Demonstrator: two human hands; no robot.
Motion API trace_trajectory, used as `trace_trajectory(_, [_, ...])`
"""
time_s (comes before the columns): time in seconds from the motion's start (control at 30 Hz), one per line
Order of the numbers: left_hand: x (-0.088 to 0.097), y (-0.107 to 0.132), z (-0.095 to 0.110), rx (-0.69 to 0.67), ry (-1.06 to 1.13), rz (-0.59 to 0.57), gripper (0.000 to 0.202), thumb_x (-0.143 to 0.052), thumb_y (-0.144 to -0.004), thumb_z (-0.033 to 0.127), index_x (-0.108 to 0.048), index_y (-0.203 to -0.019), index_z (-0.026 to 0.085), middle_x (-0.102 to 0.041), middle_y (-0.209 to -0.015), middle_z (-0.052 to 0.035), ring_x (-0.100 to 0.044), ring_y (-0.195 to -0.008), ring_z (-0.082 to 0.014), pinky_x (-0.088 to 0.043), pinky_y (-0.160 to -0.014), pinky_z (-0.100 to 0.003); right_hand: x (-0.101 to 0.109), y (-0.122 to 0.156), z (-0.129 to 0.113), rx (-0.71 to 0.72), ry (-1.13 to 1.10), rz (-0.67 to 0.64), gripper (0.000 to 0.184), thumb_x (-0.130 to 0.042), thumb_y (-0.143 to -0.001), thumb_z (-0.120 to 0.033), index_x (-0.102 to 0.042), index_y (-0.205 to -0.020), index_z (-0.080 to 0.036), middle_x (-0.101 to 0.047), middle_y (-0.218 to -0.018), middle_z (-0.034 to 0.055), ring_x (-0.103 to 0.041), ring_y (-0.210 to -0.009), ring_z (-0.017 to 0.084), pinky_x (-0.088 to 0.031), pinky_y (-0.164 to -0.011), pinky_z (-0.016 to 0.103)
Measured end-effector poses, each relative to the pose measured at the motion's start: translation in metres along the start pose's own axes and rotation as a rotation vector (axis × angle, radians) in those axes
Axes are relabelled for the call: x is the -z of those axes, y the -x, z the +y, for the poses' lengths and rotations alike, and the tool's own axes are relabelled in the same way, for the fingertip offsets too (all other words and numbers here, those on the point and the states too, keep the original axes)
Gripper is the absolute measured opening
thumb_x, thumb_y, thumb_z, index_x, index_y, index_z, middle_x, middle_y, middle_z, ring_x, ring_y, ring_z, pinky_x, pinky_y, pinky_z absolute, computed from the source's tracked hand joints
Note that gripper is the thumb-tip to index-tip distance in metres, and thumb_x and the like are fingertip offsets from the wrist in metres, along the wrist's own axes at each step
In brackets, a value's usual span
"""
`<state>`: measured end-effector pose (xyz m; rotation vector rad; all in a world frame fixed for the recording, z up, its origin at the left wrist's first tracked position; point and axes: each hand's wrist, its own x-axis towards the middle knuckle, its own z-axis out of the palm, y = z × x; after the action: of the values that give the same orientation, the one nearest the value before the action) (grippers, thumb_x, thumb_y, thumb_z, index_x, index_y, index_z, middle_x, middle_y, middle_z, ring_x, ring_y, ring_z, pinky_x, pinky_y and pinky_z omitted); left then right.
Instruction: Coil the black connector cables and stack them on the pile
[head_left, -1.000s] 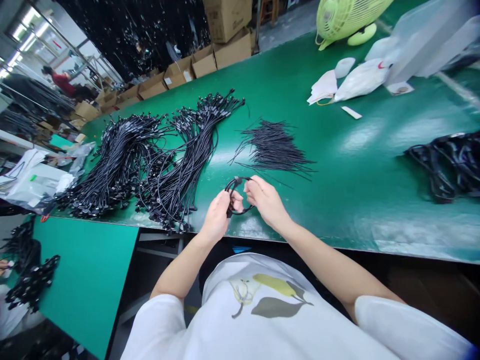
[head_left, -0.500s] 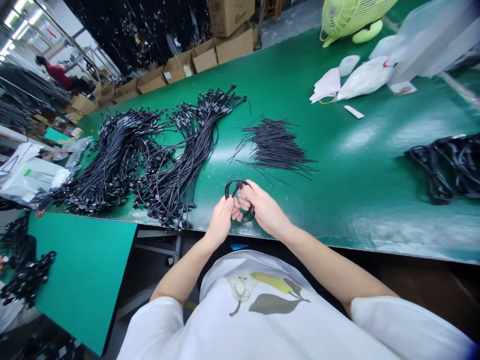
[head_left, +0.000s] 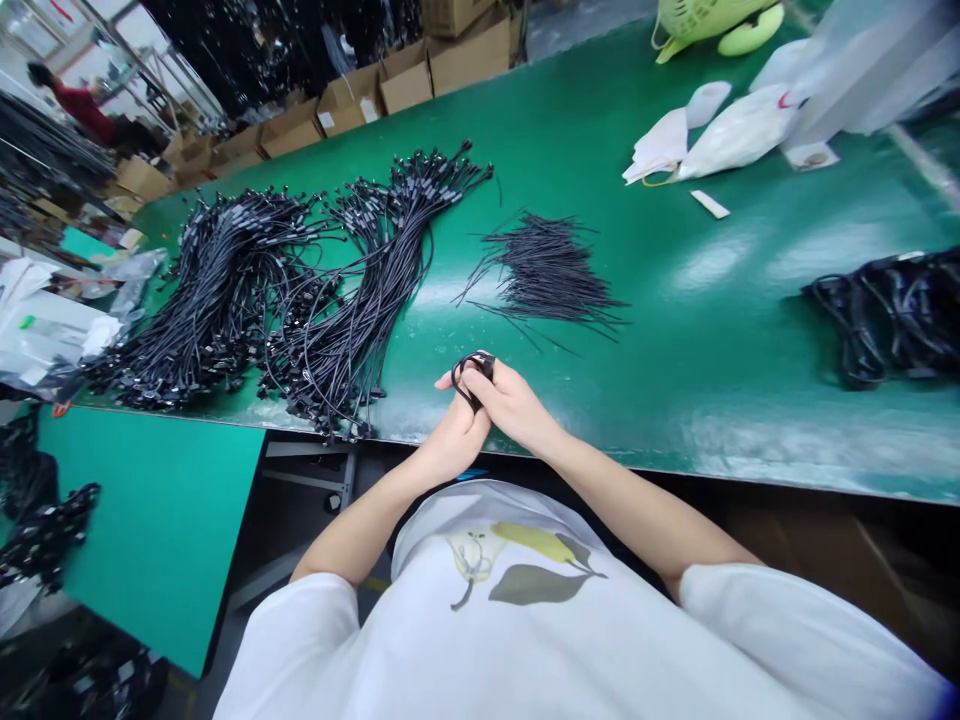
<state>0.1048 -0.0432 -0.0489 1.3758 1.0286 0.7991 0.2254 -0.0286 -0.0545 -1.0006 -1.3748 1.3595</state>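
Note:
My left hand (head_left: pixel 455 430) and my right hand (head_left: pixel 512 405) meet at the near edge of the green table (head_left: pixel 712 330), both closed on one small coiled black cable (head_left: pixel 471 368). The coil is squeezed tight between the fingers of both hands. My right hand lies partly over my left. Just beyond them lies a fan of thin black ties (head_left: pixel 547 275). To the left, a big heap of loose black cables (head_left: pixel 300 290) spreads over the table.
A pile of bundled black cables (head_left: pixel 889 310) lies at the right edge. White plastic bags (head_left: pixel 720 130) and a pale green fan (head_left: pixel 705 20) are at the far right. Cardboard boxes (head_left: pixel 390 80) line the far side. A lower green surface (head_left: pixel 150 520) stands at left.
The open cable loop has been squeezed into a tight coil, and my hands have drawn together, the right now over the left. The view has tilted slightly downward.

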Motion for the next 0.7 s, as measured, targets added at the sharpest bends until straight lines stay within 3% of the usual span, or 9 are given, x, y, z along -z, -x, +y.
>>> trace_trajectory(0.13, [-0.003, -0.005, -0.012, -0.145, -0.216, 0.05, 0.034, -0.058, -0.082, 0.021, -0.056, -0.115, 0.016, -0.055, -0.124, -0.0148, -0.041, -0.13, -0.0292, -0.024, -0.116, -0.045, -0.001, -0.003, 0.004, 0.097, 0.194, 0.013, 0.033, -0.067, -0.078, -0.045, -0.054, -0.095, -0.019, -0.067, -0.106, 0.0073, -0.062, -0.102, 0.022, -0.046, -0.095, 0.039])
trace_trajectory(0.27, [-0.003, -0.008, -0.015, -0.095, -0.268, 0.05, 0.038, -0.058, -0.08, 0.018, -0.055, -0.118, 0.015, -0.053, -0.13, -0.0164, -0.035, -0.137, -0.0314, -0.017, -0.118, -0.049, 0.005, -0.008, 0.007, 0.016, 0.176, 0.071, 0.022, -0.056, -0.086, -0.041, -0.053, -0.089, -0.019, -0.069, -0.095, 0.0046, -0.066, -0.093, 0.02, -0.049, -0.087, 0.034])
trace_trajectory(0.33, [0.001, -0.008, -0.01, 0.005, -0.11, -0.035, 0.041, -0.062, -0.077, 0.019, -0.055, -0.117, 0.016, -0.057, -0.124, -0.0147, -0.044, -0.129, -0.03, -0.029, -0.113, -0.048, 0.011, -0.01, 0.005, -0.013, 0.187, 0.009, 0.023, -0.05, -0.088, -0.041, -0.055, -0.086, -0.018, -0.071, -0.09, 0.0048, -0.067, -0.089, 0.019, -0.049, -0.083, 0.031])
trace_trajectory(0.4, [0.005, -0.006, -0.003, 0.178, 0.137, -0.172, 0.037, -0.066, -0.076, 0.022, -0.057, -0.111, 0.017, -0.063, -0.106, -0.0101, -0.059, -0.107, -0.0252, -0.044, -0.101, -0.044, 0.017, -0.011, 0.001, -0.03, 0.196, -0.09, 0.027, -0.048, -0.089, -0.042, -0.057, -0.083, -0.017, -0.071, -0.087, 0.0051, -0.067, -0.081, 0.018, -0.05, -0.076, 0.03])
trace_trajectory(0.5, [0.01, -0.002, 0.006, 0.386, 0.428, -0.258, 0.03, -0.073, -0.075, 0.032, -0.06, -0.098, 0.017, -0.062, -0.082, -0.0021, -0.062, -0.08, -0.0161, -0.054, -0.084, -0.038, 0.024, -0.01, -0.004, -0.043, 0.152, -0.21, 0.032, -0.048, -0.089, -0.048, -0.059, -0.083, -0.018, -0.071, -0.084, 0.0038, -0.062, -0.064, 0.015, -0.051, -0.064, 0.029])
trace_trajectory(0.6, [0.012, 0.003, 0.01, 0.402, 0.553, -0.281, 0.036, -0.077, -0.073, 0.042, -0.059, -0.093, 0.018, -0.062, -0.081, -0.0008, -0.064, -0.078, -0.0149, -0.055, -0.077, -0.034, 0.027, -0.009, -0.005, -0.076, 0.061, -0.267, 0.035, -0.051, -0.088, -0.054, -0.059, -0.089, -0.02, -0.067, -0.074, 0.0016, -0.055, -0.052, 0.013, -0.05, -0.055, 0.029])
trace_trajectory(0.7, [0.012, 0.005, 0.008, 0.385, 0.602, -0.368, 0.04, -0.073, -0.076, 0.051, -0.057, -0.086, 0.015, -0.063, -0.078, -0.0028, -0.065, -0.067, -0.0147, -0.053, -0.061, -0.028, 0.029, -0.009, -0.001, -0.077, -0.014, -0.272, 0.04, -0.056, -0.084, -0.06, -0.057, -0.09, -0.02, -0.066, -0.072, 0.0014, -0.059, -0.059, 0.014, -0.052, -0.058, 0.03])
